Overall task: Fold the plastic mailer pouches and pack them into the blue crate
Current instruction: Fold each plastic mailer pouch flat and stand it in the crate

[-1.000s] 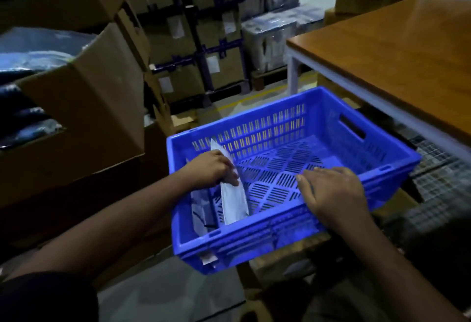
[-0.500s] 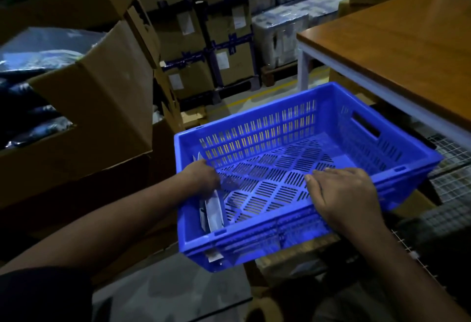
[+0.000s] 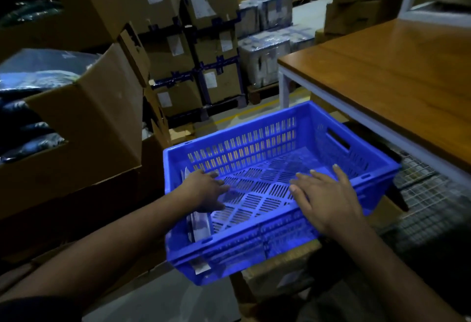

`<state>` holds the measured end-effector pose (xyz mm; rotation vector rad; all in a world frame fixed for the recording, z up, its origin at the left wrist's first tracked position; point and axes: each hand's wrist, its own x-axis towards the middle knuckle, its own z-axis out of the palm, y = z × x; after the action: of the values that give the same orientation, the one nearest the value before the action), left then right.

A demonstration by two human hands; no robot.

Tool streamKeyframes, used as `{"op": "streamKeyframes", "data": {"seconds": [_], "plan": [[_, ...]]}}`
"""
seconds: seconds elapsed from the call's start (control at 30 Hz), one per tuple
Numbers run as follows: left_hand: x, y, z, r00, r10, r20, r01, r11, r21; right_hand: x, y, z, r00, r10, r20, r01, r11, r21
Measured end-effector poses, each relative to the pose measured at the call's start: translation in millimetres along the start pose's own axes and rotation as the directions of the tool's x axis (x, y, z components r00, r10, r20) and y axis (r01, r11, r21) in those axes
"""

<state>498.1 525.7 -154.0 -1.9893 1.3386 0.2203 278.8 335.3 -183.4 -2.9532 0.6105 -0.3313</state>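
**What the dim view is hiding**

The left hand [image 3: 204, 189] is covering the middle of the folded pouches [image 3: 200, 223] standing against the crate's [image 3: 254, 253] left wall, so their number is staying unclear. The labels [image 3: 175, 45] on the stacked boxes are showing too small to read. The table [image 3: 397, 77] is running off the right edge. The dark goods in the open carton [image 3: 84, 128] are blurring into shadow.

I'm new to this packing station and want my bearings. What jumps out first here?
The bright blue crate at centre, both hands over it: left hand open beside folded mailer pouches standing against its left wall, right hand spread over the near rim. A wooden table stands right.
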Motion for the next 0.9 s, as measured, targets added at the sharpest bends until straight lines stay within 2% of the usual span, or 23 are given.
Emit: {"op": "streamKeyframes", "data": {"seconds": [0.1, 0.2, 0.27, 0.37, 0.5, 0.57, 0.63, 0.73, 0.83, 0.9], "plan": [[-4, 21, -59, 0.972, 0.057, -0.230, -0.076, 0.994, -0.074, -10, 21, -31, 0.987, 0.005, -0.160, -0.011, 0.999, -0.032], [-2, 56, -127, 0.871, 0.128, -0.475, -0.210, 0.970, -0.123, -32, 51, -75, 0.956, 0.046, -0.291, -0.074, 0.993, -0.087], [-1, 85, -174, 0.755, 0.163, -0.635, -0.325, 0.934, -0.147, -52, 71, -106, 0.933, 0.101, -0.346, -0.155, 0.979, -0.130], [-2, 141, -243, 0.529, 0.189, -0.827, -0.522, 0.841, -0.142, -94, 114, -145, 0.878, 0.219, -0.425, -0.321, 0.929, -0.185], [-4, 228, -320, 0.322, 0.231, -0.918, -0.697, 0.714, -0.065, -167, 180, -185, 0.751, 0.398, -0.527, -0.557, 0.811, -0.181], [-4, 274, -351, 0.242, 0.247, -0.938, -0.755, 0.656, -0.022, -209, 211, -203, 0.681, 0.497, -0.537, -0.664, 0.729, -0.168], [-2, 319, -377, 0.216, 0.273, -0.938, -0.803, 0.596, -0.011, -253, 238, -217, 0.614, 0.614, -0.495, -0.759, 0.632, -0.158], [7, 381, -404, 0.247, 0.295, -0.923, -0.856, 0.514, -0.065, -315, 270, -223, 0.510, 0.720, -0.471, -0.844, 0.525, -0.112], [16, 427, -416, 0.268, 0.235, -0.934, -0.888, 0.436, -0.145, -356, 284, -226, 0.410, 0.716, -0.565, -0.876, 0.481, -0.026], [20, 447, -422, 0.255, 0.214, -0.943, -0.900, 0.408, -0.150, -368, 292, -236, 0.343, 0.661, -0.667, -0.877, 0.480, 0.025]]}}
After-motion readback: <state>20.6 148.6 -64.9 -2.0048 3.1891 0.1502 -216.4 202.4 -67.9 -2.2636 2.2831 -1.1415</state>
